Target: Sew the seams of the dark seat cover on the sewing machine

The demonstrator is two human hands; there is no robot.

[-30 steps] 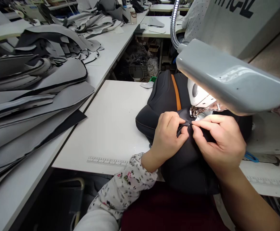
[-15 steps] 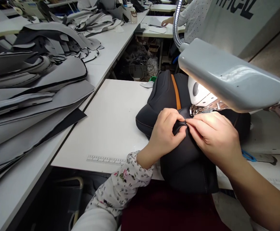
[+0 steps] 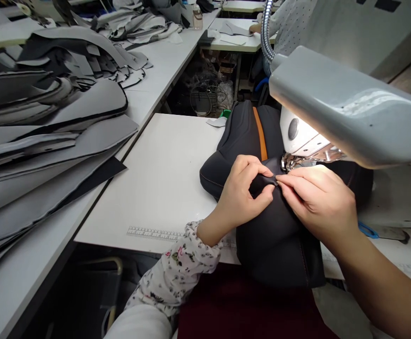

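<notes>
"Where are we working?"

"We are working on the smooth, padded-looking black cover [image 3: 276, 240] with a narrow orange strip [image 3: 261, 134] on its far part. It is lying across the flat white tabletop [image 3: 156, 174], its near end reaching past the front edge toward our lap."

"And how are we gripping it?"

"Our left hand [image 3: 249, 190] is pinching a small black fold between thumb and forefinger. Our right hand [image 3: 320, 200] is pinching just beside it, the two sets of fingertips almost meeting. We are covering the exact spot, so we cannot tell whether an edge or a thread is between the right fingertips."

"How are we doing this well?"

"We are judging it as close fingertip work, so we are best off pulling lightly and evenly; tugging harder on one side is likely puckering the surface. We are also minding the shiny metal presser foot [image 3: 287, 162] just beyond our fingers."

"Are we seeing enough?"

"The broad grey lamp [image 3: 350, 113] is lighting the right hand, and supporting the overhanging weight is probably helping too."
</notes>
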